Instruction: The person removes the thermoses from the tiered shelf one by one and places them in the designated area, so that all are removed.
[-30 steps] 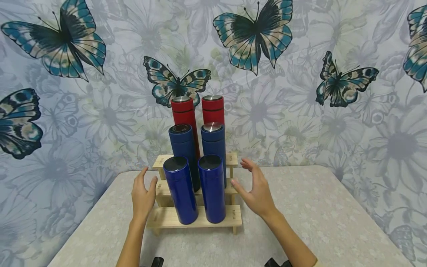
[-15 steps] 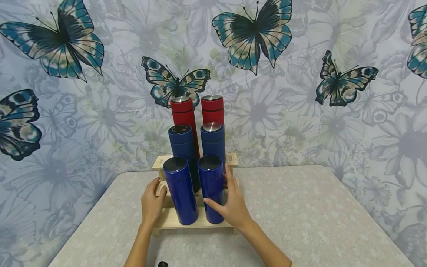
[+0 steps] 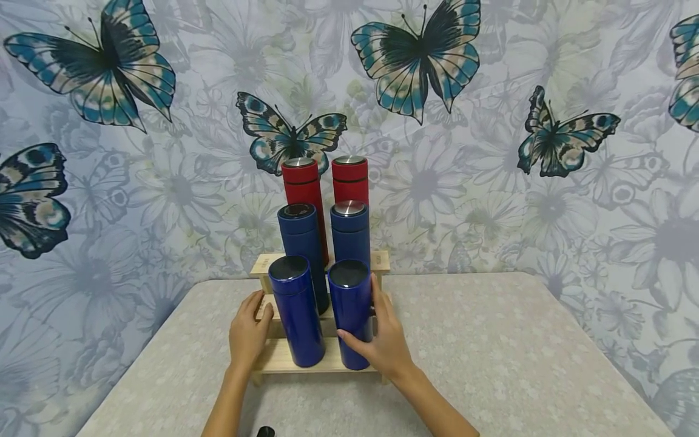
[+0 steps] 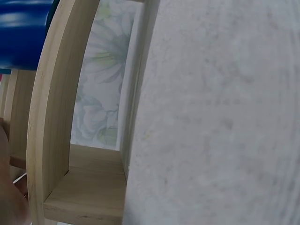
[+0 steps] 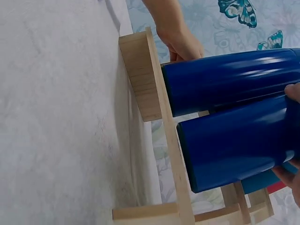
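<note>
My right hand (image 3: 382,340) grips the glossy blue thermos (image 3: 351,309) at the front right, thumb on its near side and fingers along its right side. In the right wrist view this thermos (image 5: 234,140) has its base at the front edge of the bottom step; I cannot tell whether it still touches. My left hand (image 3: 248,334) holds the left end of the wooden stepped stand (image 3: 267,361) at the middle step. Between the hands, another glossy blue thermos (image 3: 297,315) stands on the bottom step. The left wrist view shows mostly the stand's wooden edge (image 4: 56,103).
Two matte dark blue thermoses (image 3: 300,237) (image 3: 351,233) stand on the middle step, two red ones (image 3: 302,188) (image 3: 351,182) behind on the top step. A patterned cloth covers the table (image 3: 491,358). The butterfly-print backdrop (image 3: 426,182) rises behind it.
Both hands have come inward, the left to the stand and the right onto the front right thermos. That thermos has since shifted slightly toward me and to the right.
</note>
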`<control>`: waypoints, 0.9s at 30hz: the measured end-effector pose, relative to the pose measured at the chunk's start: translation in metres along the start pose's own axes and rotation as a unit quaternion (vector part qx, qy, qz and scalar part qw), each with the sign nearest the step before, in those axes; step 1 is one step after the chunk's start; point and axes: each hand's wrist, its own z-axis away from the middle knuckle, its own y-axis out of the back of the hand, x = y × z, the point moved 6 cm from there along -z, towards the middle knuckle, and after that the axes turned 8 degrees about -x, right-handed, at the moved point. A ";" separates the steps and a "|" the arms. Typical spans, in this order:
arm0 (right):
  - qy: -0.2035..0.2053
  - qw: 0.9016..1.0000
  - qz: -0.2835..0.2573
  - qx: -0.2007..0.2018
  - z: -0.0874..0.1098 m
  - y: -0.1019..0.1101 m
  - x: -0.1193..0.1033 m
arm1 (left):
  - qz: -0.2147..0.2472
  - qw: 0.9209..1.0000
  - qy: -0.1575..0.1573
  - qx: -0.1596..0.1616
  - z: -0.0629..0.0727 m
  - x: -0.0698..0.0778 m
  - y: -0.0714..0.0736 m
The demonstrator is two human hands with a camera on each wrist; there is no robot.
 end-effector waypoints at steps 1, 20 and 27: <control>0.008 1.000 -0.002 0.000 0.001 0.002 -0.003 | 0.000 1.000 -0.001 -0.001 0.000 -0.001 0.001; 0.080 0.977 0.085 0.179 -0.033 0.115 -0.006 | -0.010 1.000 -0.017 0.019 0.001 -0.001 0.002; -0.003 0.982 0.073 0.177 -0.044 0.121 0.054 | -0.017 0.999 -0.021 0.035 0.002 -0.004 0.003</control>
